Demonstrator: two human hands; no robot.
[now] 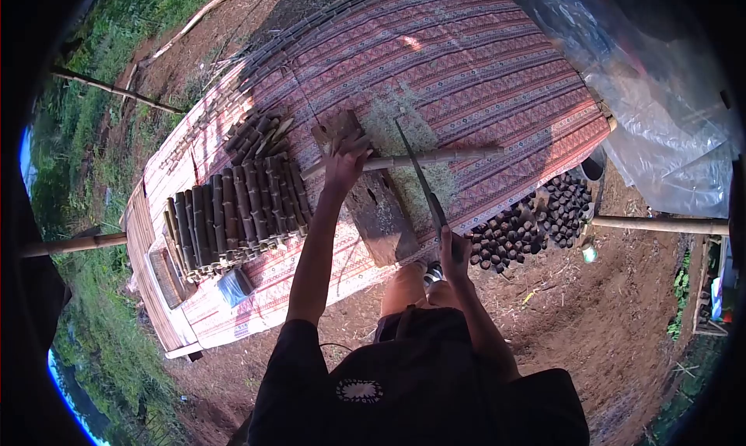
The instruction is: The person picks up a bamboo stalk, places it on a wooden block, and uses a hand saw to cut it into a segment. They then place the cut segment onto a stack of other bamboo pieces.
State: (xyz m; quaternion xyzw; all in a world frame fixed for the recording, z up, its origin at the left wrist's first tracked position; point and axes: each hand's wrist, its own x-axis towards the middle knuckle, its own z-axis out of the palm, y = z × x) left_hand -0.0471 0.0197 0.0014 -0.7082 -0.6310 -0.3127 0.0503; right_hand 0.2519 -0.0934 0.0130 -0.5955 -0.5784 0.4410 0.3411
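My left hand [346,165] is wrapped round a long bamboo pole [435,158], which lies across a dark wooden block [381,213]. In my right hand [456,256] is the handle of a saw [423,178]. Its long narrow blade points away from me and crosses the pole to the right of the block. Pale sawdust [404,120] is spread on the patterned cloth around the blade. Left of my left forearm lies a stack of cut dark bamboo pieces [233,205].
More short pieces [256,135] lie behind the stack. A blue packet [235,287] and a wire-like tray [167,279] are at the table's near left. Dark cut pieces [536,224] are heaped on the ground at right, below a plastic sheet [668,127].
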